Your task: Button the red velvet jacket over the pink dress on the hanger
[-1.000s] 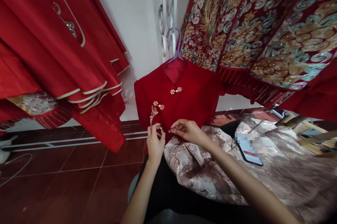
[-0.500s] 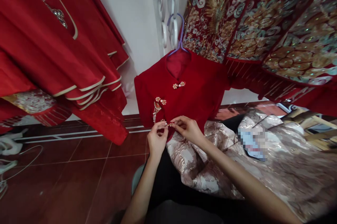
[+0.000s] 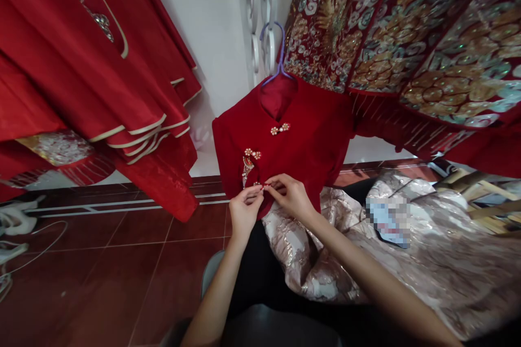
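A red garment (image 3: pixel 313 130) with a notched collar hangs from a purple hanger (image 3: pixel 280 59) in front of me. Jewelled frog buttons (image 3: pixel 280 129) sit below its collar, and a second jewelled fastening (image 3: pixel 253 154) lies further down on the left, above a dangling ornament (image 3: pixel 247 166). At the lower front, my left hand (image 3: pixel 245 208) pinches one side of another jewelled frog button. Close against it, my right hand (image 3: pixel 291 195) pinches the other side. The fingertips nearly meet and hide most of that fastening.
Red garments with pale trim (image 3: pixel 150 97) hang at the left. Heavily embroidered red clothing (image 3: pixel 391 37) hangs at the right. Shiny patterned fabric (image 3: pixel 325 260) covers the lap, with a blurred-out item (image 3: pixel 388 222) on it. White hangers and a cord (image 3: pixel 20 222) lie at far left.
The fingers of both hands have shifted slightly around the lower frog button, and my left thumb and fingers are closer together. The view has moved a little.
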### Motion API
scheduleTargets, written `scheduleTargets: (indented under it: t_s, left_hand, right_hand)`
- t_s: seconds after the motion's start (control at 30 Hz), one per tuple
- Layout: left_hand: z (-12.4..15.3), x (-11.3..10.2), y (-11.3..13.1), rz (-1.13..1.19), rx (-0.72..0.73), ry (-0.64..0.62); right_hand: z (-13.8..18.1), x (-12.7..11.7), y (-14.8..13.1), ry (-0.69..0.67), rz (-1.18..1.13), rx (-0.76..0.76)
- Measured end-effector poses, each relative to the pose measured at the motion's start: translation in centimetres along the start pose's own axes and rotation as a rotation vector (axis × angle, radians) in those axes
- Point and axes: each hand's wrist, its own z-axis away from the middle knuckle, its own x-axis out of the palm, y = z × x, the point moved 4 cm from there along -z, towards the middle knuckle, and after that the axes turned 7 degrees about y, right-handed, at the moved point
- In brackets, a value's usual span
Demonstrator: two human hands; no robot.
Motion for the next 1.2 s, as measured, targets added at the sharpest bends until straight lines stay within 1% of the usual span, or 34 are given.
scheduleTargets:
  t_s: [0.1, 0.2, 0.27, 0.3, 0.37, 0.43, 0.5, 0.6, 0.7, 0.83, 1.0, 1.1, 1.2]
  left_hand:
    - [-0.4, -0.6, 0.2, -0.074, 0.124, -0.051]
    - [-0.7, -1.3, 0.3, -0.172, 0.241, -0.057]
    - [-0.7, -1.6, 0.3, -0.213, 0.259, -0.048]
    - [-0.7, -1.7, 0.2, -0.228, 0.259, -0.041]
    - [-0.7, -1.8, 0.3, -0.255, 0.259, -0.017]
    - [-0.6, -1.8, 0.5, -0.289, 0.279, -0.004]
    - [-0.6, -1.6, 0.9, -0.35, 0.324, -0.016]
    - [-0.6, -1.1, 1.3, -0.473, 0.406, -0.063]
    - [-0.9, -0.8, 1.5, -0.525, 0.448, -0.096]
    - [-1.5, -0.8, 1.4, -0.472, 0.431, -0.089]
    - [-1.9, -1.2, 0.7, -0.329, 0.334, -0.089]
    - [-1.6, -1.3, 0.5, -0.266, 0.274, -0.061]
    - [-0.8, -1.1, 0.9, -0.227, 0.253, -0.044]
  right_hand:
    - [0.0, 0.2, 0.0, -0.007, -0.002, 0.001]
    - [-0.4, -0.2, -0.2, -0.106, 0.03, 0.014]
    - [-0.9, -1.1, -0.6, -0.156, 0.082, 0.045]
    - [-1.2, -1.7, -0.7, -0.158, 0.107, 0.066]
    - [-1.6, -2.7, -0.9, -0.126, 0.137, 0.105]
    - [-1.7, -3.0, -1.0, -0.092, 0.142, 0.115]
    - [-1.6, -2.5, -0.7, -0.061, 0.128, 0.094]
    - [-1.1, -1.0, 0.2, -0.044, 0.1, 0.061]
    - [-0.7, 0.1, 1.0, -0.07, 0.053, 0.109]
    - [-0.7, 0.4, 1.1, -0.126, -0.045, 0.195]
    - [-0.8, 0.5, 0.8, -0.179, -0.138, 0.245]
    - [-0.6, 0.8, 1.1, -0.173, -0.168, 0.248]
    - [-0.2, 1.2, 1.4, -0.134, -0.182, 0.207]
